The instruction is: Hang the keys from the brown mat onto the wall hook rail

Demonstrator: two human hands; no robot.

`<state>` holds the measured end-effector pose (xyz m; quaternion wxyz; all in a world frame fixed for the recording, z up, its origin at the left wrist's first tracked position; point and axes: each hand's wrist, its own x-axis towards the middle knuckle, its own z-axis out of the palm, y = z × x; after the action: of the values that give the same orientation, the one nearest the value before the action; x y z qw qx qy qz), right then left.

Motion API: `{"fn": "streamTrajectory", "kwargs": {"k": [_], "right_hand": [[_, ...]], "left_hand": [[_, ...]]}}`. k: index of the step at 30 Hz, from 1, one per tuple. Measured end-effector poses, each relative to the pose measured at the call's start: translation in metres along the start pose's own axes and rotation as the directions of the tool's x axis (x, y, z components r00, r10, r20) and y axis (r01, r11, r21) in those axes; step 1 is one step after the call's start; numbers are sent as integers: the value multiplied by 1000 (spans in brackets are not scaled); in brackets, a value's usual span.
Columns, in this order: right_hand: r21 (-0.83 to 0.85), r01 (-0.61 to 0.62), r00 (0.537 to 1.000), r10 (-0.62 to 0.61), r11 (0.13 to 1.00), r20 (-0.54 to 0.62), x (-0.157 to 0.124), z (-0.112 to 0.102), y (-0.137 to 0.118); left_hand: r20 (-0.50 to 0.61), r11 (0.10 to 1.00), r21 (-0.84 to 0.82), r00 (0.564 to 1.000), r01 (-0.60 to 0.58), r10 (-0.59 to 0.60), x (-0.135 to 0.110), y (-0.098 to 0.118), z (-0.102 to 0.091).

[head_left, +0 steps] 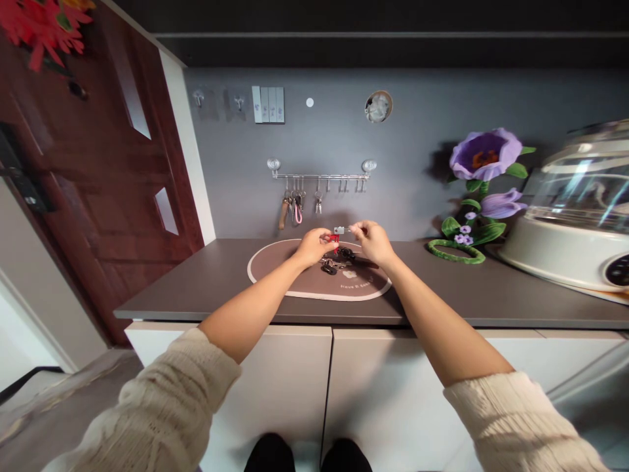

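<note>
My left hand (pixel 315 248) is closed in a pinch on a small red piece (pixel 336 245) above the mat. Just above its fingertips sits a small silver metal block (pixel 339 230); whether it is joined to the red piece I cannot tell. From the right, my right hand (pixel 372 240) pinches a thin metal end beside that block. Below the hands, dark key fobs and keys (pixel 329 267) lie on a brown oval mat (pixel 270 265) with a pale rim. Another dark bunch of keys (pixel 346 253) lies behind them, partly covered by my right hand.
A clear hook rail (pixel 322 176) on the grey wall holds several hanging keys (pixel 297 203). Right of the mat stand purple fabric flowers (pixel 485 157) and a white appliance with a clear dome (pixel 570 242). The counter's front edge (pixel 191 317) runs below my forearms.
</note>
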<state>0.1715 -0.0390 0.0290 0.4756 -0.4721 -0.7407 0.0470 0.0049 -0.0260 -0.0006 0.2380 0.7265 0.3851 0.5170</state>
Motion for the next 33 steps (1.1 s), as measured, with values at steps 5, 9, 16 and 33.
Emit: {"fn": "streamTrajectory", "kwargs": {"k": [5,9,16,33], "right_hand": [[115,-30,1000,29,993,12,-1,2,0],[212,-46,999,39,976,37,-1,2,-2],[434,-169,986,149,885,80,1,1,-2],[689,-525,845,406,500,349,-3,2,-7]], "left_hand": [[44,999,-21,999,-27,28,-2,3,-2],[43,999,-38,999,-7,9,-3,3,-2],[-6,974,-219,998,65,-67,3,2,-6],[-159,893,-431,963,130,-217,16,1,-23]]}}
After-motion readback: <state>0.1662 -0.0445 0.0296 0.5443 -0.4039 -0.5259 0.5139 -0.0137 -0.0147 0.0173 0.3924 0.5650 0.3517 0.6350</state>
